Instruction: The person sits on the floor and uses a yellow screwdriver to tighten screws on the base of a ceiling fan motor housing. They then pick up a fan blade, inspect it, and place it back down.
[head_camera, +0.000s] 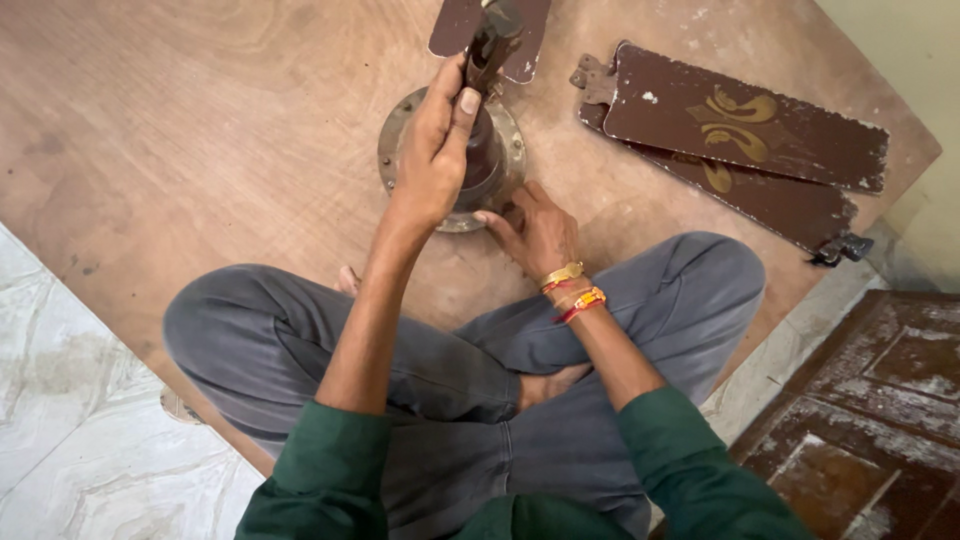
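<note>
So the ceiling fan motor (452, 160) sits on a big wooden board (200, 130) on the floor, right in front of the person's crossed legs, and looks well into being stripped: two dark brown blades with gold ornament (745, 125) lie stacked off to the right, well apart from the motor, while one blade (460, 25) at the top edge seems to sit at the hub, attached or not is hard to tell. The left hand (435, 150) reaches up over the motor, fingers closed around the down rod (490, 50), arm nearly straight. The right hand (535, 225) rests low at the motor's rim, fingers curled against the housing, wrist bent in with bracelets (572, 290) showing.
</note>
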